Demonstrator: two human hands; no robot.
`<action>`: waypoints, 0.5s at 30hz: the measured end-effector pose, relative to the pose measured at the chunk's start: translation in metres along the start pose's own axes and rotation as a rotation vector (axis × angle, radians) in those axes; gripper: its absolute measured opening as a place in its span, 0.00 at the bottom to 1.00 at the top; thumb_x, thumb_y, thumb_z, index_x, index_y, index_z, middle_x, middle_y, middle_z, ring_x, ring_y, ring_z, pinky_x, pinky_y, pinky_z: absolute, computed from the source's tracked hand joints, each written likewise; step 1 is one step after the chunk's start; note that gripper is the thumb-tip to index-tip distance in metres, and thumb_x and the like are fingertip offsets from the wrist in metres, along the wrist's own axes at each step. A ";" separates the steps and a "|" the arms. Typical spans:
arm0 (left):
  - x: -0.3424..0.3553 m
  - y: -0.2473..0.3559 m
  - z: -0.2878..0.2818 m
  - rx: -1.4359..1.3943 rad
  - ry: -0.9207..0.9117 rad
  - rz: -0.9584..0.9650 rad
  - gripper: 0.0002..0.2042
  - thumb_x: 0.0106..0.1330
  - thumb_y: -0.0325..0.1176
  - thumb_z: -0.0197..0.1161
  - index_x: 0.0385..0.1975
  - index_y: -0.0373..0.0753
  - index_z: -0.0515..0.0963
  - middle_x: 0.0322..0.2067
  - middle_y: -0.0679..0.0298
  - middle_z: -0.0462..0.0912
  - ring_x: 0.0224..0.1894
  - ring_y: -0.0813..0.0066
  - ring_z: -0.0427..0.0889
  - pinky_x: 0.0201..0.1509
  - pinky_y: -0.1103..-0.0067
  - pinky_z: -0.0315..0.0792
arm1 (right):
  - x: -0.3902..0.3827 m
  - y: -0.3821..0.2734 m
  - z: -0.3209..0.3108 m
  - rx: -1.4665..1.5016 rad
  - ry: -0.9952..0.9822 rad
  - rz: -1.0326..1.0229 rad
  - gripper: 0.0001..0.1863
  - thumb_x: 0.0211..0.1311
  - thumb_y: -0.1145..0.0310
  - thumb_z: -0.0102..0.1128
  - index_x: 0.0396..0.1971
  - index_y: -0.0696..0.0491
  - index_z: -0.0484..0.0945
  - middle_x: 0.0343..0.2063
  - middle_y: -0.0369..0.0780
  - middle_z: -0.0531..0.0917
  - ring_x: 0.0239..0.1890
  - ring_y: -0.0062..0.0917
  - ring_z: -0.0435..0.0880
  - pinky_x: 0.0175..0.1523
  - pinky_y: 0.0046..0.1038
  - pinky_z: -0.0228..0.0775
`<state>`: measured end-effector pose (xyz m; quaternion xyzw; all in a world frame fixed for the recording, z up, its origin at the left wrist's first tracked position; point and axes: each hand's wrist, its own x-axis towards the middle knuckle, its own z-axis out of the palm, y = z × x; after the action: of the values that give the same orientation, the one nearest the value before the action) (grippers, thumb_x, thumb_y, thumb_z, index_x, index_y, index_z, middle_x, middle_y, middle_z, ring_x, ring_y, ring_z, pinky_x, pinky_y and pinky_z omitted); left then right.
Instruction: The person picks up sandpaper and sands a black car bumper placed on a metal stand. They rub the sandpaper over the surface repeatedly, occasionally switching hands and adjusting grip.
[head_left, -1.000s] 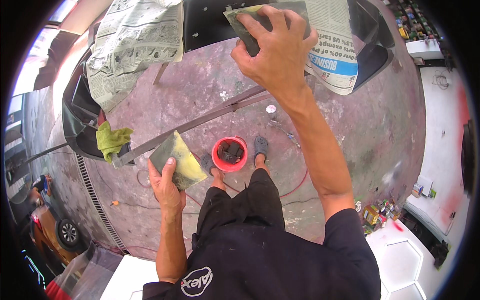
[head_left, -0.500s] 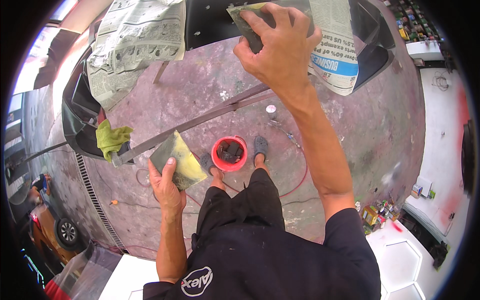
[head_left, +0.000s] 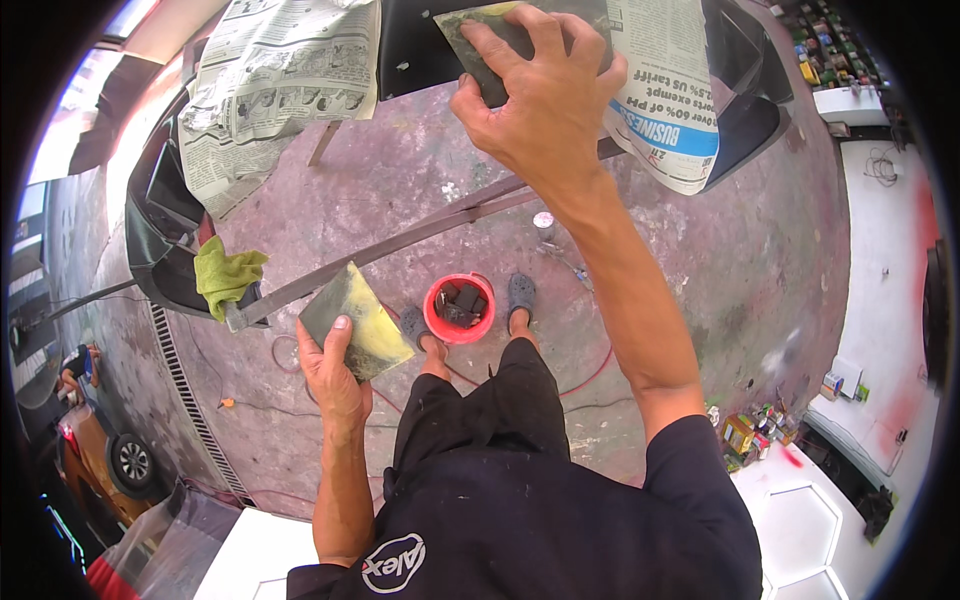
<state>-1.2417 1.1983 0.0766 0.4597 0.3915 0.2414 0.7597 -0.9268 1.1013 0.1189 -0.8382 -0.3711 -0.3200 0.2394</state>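
My left hand (head_left: 338, 375) grips a thin square sanding pad (head_left: 378, 325), yellow with dark smudges, with its thumb on top. It is held low, away from the work. Up at the far side, my right hand (head_left: 545, 105) lies over a second sanding pad (head_left: 478, 64), mostly dark with a yellowish edge. Its fingers are bent and spread across that pad, on or just over a glossy black car bumper (head_left: 415, 55). Newspaper sheets (head_left: 280, 75) cover the bumper to the left, and another newspaper sheet (head_left: 665, 100) hangs to the right.
A green cloth (head_left: 226, 275) hangs at the left end of a long bar (head_left: 385, 245) crossing below the bumper. Between my feet stands a red bucket (head_left: 430, 315) holding dark blocks. A small can (head_left: 543, 222) and a hose (head_left: 600, 365) are on the stained floor.
My right hand and its sanding pad have shifted slightly left in view. My left hand keeps its pad in the same place.
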 end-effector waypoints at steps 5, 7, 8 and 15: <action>0.002 0.001 -0.002 0.001 0.024 0.007 0.22 0.76 0.22 0.57 0.70 0.35 0.70 0.54 0.61 0.84 0.53 0.72 0.87 0.59 0.72 0.83 | -0.006 0.000 0.005 0.000 -0.035 -0.003 0.27 0.48 0.57 0.73 0.53 0.41 0.88 0.59 0.37 0.76 0.63 0.40 0.68 0.63 0.58 0.55; 0.002 0.001 -0.002 0.004 0.030 0.008 0.22 0.76 0.22 0.57 0.70 0.35 0.70 0.54 0.61 0.84 0.53 0.72 0.87 0.59 0.72 0.83 | -0.005 -0.002 0.000 0.009 -0.056 0.001 0.27 0.48 0.57 0.73 0.53 0.41 0.88 0.59 0.37 0.76 0.63 0.40 0.68 0.63 0.58 0.55; 0.002 0.001 -0.002 0.006 0.029 0.008 0.22 0.76 0.23 0.57 0.69 0.35 0.70 0.54 0.61 0.84 0.53 0.72 0.87 0.59 0.72 0.83 | -0.004 -0.003 -0.004 0.018 -0.067 0.006 0.27 0.48 0.57 0.73 0.53 0.42 0.88 0.59 0.37 0.76 0.63 0.39 0.68 0.63 0.58 0.55; 0.002 0.002 -0.003 0.000 0.015 0.009 0.22 0.76 0.23 0.58 0.69 0.36 0.71 0.54 0.62 0.84 0.52 0.72 0.87 0.58 0.72 0.83 | 0.005 -0.003 -0.001 -0.019 -0.024 -0.001 0.27 0.49 0.55 0.72 0.52 0.43 0.88 0.58 0.38 0.76 0.63 0.39 0.68 0.62 0.58 0.56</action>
<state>-1.2428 1.2020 0.0769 0.4596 0.3948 0.2484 0.7558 -0.9270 1.1050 0.1233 -0.8441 -0.3713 -0.3133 0.2269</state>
